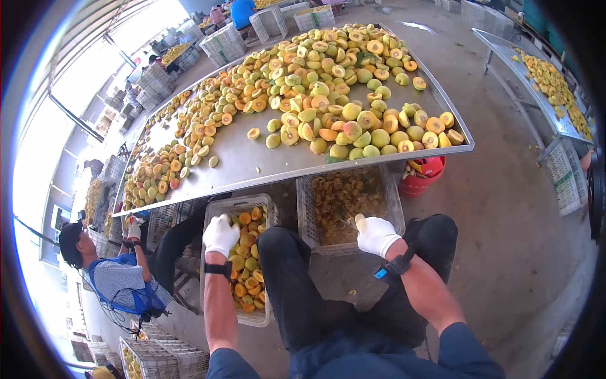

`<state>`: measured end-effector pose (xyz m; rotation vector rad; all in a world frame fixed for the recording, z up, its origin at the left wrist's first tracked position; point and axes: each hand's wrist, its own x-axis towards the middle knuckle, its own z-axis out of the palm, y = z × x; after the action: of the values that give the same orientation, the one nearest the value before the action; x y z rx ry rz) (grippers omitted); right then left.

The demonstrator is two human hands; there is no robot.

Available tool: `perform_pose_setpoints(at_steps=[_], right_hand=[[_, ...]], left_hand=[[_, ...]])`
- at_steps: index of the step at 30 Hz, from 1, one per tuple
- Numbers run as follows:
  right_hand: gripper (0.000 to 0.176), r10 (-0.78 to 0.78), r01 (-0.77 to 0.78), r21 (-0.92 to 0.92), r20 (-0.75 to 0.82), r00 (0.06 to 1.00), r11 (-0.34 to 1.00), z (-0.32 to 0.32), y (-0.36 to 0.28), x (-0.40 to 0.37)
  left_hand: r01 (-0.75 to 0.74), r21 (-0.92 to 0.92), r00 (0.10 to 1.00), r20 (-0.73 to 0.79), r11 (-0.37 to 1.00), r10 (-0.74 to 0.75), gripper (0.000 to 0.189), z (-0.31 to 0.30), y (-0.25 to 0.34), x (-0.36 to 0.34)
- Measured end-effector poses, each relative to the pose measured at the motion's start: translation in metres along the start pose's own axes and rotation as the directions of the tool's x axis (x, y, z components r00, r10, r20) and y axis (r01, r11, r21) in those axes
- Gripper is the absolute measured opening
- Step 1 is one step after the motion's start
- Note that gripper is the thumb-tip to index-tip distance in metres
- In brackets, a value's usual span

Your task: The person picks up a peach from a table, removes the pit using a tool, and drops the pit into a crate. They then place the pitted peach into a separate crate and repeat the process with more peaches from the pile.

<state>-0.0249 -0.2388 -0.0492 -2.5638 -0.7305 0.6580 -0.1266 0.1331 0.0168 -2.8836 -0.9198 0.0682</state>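
My left hand (221, 235), in a white glove, is closed over the left side of a crate (270, 287) of halved peaches (243, 262). Whatever it may hold is hidden by the fingers. My right hand (377, 236), also gloved, is closed around a small hand tool (347, 221) with a thin metal end. That tool points left over a second crate (399, 218), which holds brownish pits and scraps (344, 202). In front of me, a metal table (252, 167) carries a large heap of whole and cut yellow-green peaches (315, 82).
Under the table's right corner stands a red bucket (421, 180). A co-worker (126, 278) sits at the left, near stacked crates (161, 360). Another metal table (505, 54) with cut fruit is at the far right. My knees flank the space between my hands.
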Motion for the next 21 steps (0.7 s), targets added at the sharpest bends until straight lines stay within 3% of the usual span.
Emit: perform_pose_setpoints(at_steps=[3, 5, 6, 7, 13, 18, 21], right_hand=[[0.028, -0.025, 0.025, -0.002, -0.017, 1.000, 1.000, 0.003, -0.002, 0.000], [0.026, -0.060, 0.060, -0.003, -0.040, 0.997, 0.998, 0.005, -0.003, 0.000], [0.025, -0.076, 0.076, -0.006, -0.040, 0.996, 0.997, 0.007, -0.003, 0.000], [0.024, -0.083, 0.083, -0.007, -0.040, 0.996, 0.997, 0.008, -0.002, 0.002], [0.024, -0.100, 0.100, 0.006, -0.065, 0.993, 0.995, 0.007, 0.002, 0.005], [0.024, -0.064, 0.065, 0.034, -0.021, 0.998, 0.997, -0.011, -0.006, 0.002], [0.025, -0.066, 0.066, 0.045, -0.001, 0.998, 0.997, -0.013, -0.010, 0.001]], left_hand=[[-0.221, -0.354, 0.972, -0.151, 0.909, 0.178, 0.029, -0.016, 0.055, 0.028], [-0.232, -0.450, 0.973, -0.111, 0.863, 0.203, 0.031, -0.031, 0.105, 0.048], [-0.302, -0.448, 0.953, -0.174, 0.841, 0.250, 0.035, -0.023, 0.125, 0.068], [-0.281, -0.571, 0.959, -0.130, 0.771, 0.253, 0.042, -0.015, 0.143, 0.089], [-0.148, -0.498, 0.984, 0.014, 0.854, 0.179, 0.067, -0.018, 0.244, 0.154], [-0.128, -0.545, 0.983, 0.041, 0.829, 0.179, 0.063, 0.024, 0.267, 0.191], [-0.151, -0.646, 0.988, -0.065, 0.748, 0.143, 0.059, 0.037, 0.258, 0.199]])
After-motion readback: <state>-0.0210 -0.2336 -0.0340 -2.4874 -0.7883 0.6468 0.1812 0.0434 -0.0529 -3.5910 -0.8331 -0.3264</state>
